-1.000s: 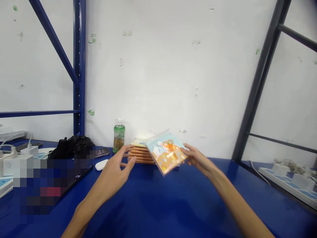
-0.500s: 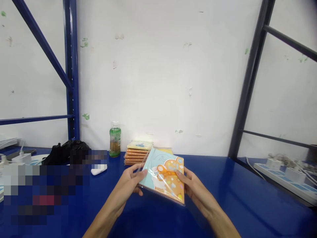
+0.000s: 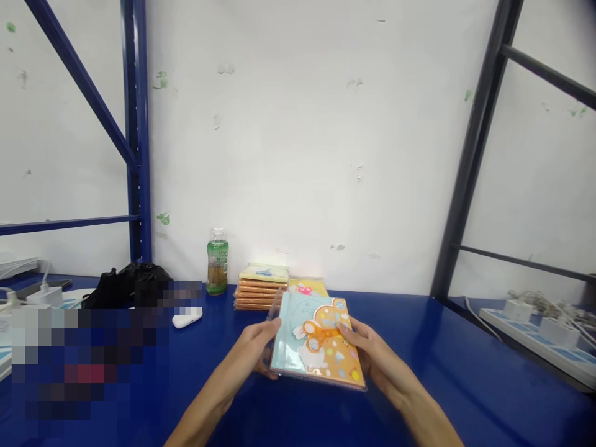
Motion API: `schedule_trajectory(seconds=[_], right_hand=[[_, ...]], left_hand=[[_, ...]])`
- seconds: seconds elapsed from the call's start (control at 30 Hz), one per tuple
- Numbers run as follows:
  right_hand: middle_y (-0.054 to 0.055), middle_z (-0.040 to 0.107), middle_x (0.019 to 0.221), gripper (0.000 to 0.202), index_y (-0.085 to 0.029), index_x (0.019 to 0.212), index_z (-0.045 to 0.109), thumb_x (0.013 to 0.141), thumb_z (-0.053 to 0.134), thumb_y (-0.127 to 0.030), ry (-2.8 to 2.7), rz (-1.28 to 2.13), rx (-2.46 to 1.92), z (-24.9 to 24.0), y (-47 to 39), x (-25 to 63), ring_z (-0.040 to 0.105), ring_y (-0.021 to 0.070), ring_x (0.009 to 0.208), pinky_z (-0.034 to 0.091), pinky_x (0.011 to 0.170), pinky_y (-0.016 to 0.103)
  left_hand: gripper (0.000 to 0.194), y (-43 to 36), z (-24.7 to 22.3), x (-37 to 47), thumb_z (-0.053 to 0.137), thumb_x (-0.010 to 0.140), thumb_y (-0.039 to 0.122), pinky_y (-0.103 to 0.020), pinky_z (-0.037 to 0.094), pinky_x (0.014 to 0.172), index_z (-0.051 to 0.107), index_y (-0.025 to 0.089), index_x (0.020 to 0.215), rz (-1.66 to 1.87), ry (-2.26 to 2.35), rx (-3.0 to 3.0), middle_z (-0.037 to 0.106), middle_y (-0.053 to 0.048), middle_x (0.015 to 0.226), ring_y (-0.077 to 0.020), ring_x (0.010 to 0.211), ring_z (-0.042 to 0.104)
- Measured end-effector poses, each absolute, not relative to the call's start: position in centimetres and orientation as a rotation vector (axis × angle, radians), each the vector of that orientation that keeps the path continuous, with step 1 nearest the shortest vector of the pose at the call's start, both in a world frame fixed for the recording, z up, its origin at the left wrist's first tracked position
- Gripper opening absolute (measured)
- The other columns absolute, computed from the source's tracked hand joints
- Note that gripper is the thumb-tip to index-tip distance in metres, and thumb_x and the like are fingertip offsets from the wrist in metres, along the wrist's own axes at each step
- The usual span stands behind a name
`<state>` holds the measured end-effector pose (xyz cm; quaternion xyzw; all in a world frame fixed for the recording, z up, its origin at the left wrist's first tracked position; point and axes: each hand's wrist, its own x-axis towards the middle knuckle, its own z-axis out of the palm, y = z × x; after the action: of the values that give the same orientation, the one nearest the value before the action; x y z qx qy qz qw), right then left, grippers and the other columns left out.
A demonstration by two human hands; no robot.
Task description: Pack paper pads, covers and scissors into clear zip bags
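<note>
Between both hands I hold a booklet (image 3: 302, 357) in clear plastic film, pale blue and orange with cartoon prints. A small pair of orange scissors (image 3: 316, 332) shows on its cover. My left hand (image 3: 258, 347) grips the left edge, thumb on top, fingers mostly hidden underneath. On the right side, my right hand (image 3: 372, 354) holds the other edge, thumb on the cover near the scissors. Behind the booklet stands a stack of similar wrapped booklets (image 3: 256, 295), with a pale yellow one on top. Beside the stack is another yellow booklet (image 3: 319, 287), partly covered by the held one.
A green-labelled bottle (image 3: 217, 264) stands left of the stack, by the wall. Further left are a white object (image 3: 187, 318), a black plastic bag (image 3: 121, 285) and a blurred-out area. A power strip (image 3: 535, 335) with cables lies right, beyond the dark post (image 3: 465, 186).
The held booklet has shifted slightly right and down and turned nearly square to me. More of the yellow booklet behind it shows. Both hands have kept their grip.
</note>
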<state>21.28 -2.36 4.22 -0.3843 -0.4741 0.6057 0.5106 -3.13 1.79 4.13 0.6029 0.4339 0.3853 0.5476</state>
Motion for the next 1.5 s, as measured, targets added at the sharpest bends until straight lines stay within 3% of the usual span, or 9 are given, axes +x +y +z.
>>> schedule_trajectory(seconds=[0.2, 0.4, 0.57, 0.7, 0.97, 1.2, 1.33, 1.43, 1.5], right_hand=[[0.008, 0.080, 0.085, 0.079, -0.016, 0.131, 0.059, 0.077, 0.073, -0.072, -1.350, 1.066, -1.232, 3.2, -0.8, 23.0, 0.074, 0.0206, 0.066, 0.059, 0.065, 0.032], [0.006, 0.074, 0.071, 0.074, -0.014, 0.111, 0.068, 0.081, 0.057, -0.081, -1.418, 0.899, -1.457, 2.1, 0.3, 25.5, 0.066, 0.0144, 0.054, 0.047, 0.045, 0.022], [0.007, 0.074, 0.067, 0.068, -0.013, 0.088, 0.073, 0.092, 0.046, -0.076, -1.667, 1.067, -1.506, 1.5, -0.8, 22.5, 0.058, 0.0096, 0.041, 0.035, 0.036, 0.018], [0.004, 0.075, 0.072, 0.045, -0.017, 0.081, 0.065, 0.093, 0.058, -0.060, -1.773, 1.055, -1.448, 1.3, -1.4, 20.8, 0.058, 0.0069, 0.045, 0.037, 0.042, 0.015], [0.003, 0.074, 0.068, 0.032, -0.018, 0.072, 0.060, 0.089, 0.063, -0.045, -1.827, 0.942, -1.518, 1.8, -0.9, 23.9, 0.057, 0.0090, 0.046, 0.040, 0.046, 0.019], [0.004, 0.073, 0.067, 0.034, -0.021, 0.065, 0.061, 0.088, 0.061, -0.045, -1.688, 0.685, -1.802, 3.1, -1.0, 30.6, 0.061, 0.0153, 0.049, 0.040, 0.046, 0.025], [0.008, 0.072, 0.062, 0.036, -0.023, 0.060, 0.062, 0.088, 0.062, -0.045, -1.522, 0.451, -2.047, 3.1, -1.4, 32.5, 0.070, 0.0258, 0.060, 0.047, 0.056, 0.033], [0.021, 0.077, 0.091, 0.036, -0.020, 0.087, 0.072, 0.090, 0.057, -0.053, -1.328, 0.185, -2.182, 3.9, -2.1, 32.7, 0.072, 0.0445, 0.095, 0.050, 0.078, 0.050], [0.028, 0.073, 0.111, 0.053, -0.015, 0.115, 0.068, 0.094, 0.048, -0.059, -1.259, 0.088, -2.179, 4.8, -2.5, 31.9, 0.064, 0.0527, 0.112, 0.044, 0.088, 0.060]], left_hand=[[0.049, 1.1, 5.2, -5.2, 0.080, 0.064, 0.059, -0.019, 0.035, 0.047, 0.061, 0.017, 0.081, 0.928, 1.133, 1.448, 0.060, 0.006, 0.063, -0.0100, 0.056, 0.051], [0.059, 1.8, 5.3, -7.1, 0.080, 0.055, 0.068, -0.024, 0.045, 0.048, 0.050, 0.023, 0.080, 0.924, 1.238, 1.431, 0.059, 0.008, 0.057, -0.0148, 0.055, 0.056], [0.066, 1.2, 5.4, -6.4, 0.078, 0.055, 0.073, -0.033, 0.060, 0.061, 0.050, 0.023, 0.088, 0.882, 1.232, 1.381, 0.062, 0.007, 0.065, -0.0164, 0.063, 0.062], [0.061, 0.9, 5.2, -5.5, 0.068, 0.066, 0.077, -0.032, 0.061, 0.066, 0.048, 0.024, 0.090, 0.851, 1.218, 1.372, 0.063, 0.005, 0.073, -0.0149, 0.068, 0.064], [0.052, 2.8, 3.0, -6.2, 0.068, 0.063, 0.071, -0.026, 0.047, 0.043, 0.047, 0.025, 0.073, 0.808, 1.362, 1.578, 0.056, 0.006, 0.051, -0.0169, 0.048, 0.060], [0.030, 3.3, 2.5, -6.8, 0.060, 0.079, 0.052, -0.025, 0.039, 0.037, 0.047, 0.026, 0.076, 0.806, 1.466, 1.636, 0.062, 0.001, 0.042, -0.0229, 0.039, 0.065], [0.030, 3.4, 3.3, -7.5, 0.059, 0.078, 0.052, -0.025, 0.040, 0.037, 0.045, 0.026, 0.076, 0.851, 1.461, 1.632, 0.061, 0.003, 0.041, -0.0216, 0.038, 0.063], [0.039, 3.4, 4.0, -8.1, 0.062, 0.072, 0.061, -0.025, 0.041, 0.039, 0.045, 0.026, 0.076, 0.872, 1.426, 1.628, 0.060, 0.003, 0.039, -0.0201, 0.038, 0.061], [0.046, 3.3, 4.5, -8.4, 0.065, 0.066, 0.067, -0.025, 0.041, 0.040, 0.045, 0.026, 0.076, 0.884, 1.401, 1.622, 0.061, 0.004, 0.040, -0.0189, 0.038, 0.060]])
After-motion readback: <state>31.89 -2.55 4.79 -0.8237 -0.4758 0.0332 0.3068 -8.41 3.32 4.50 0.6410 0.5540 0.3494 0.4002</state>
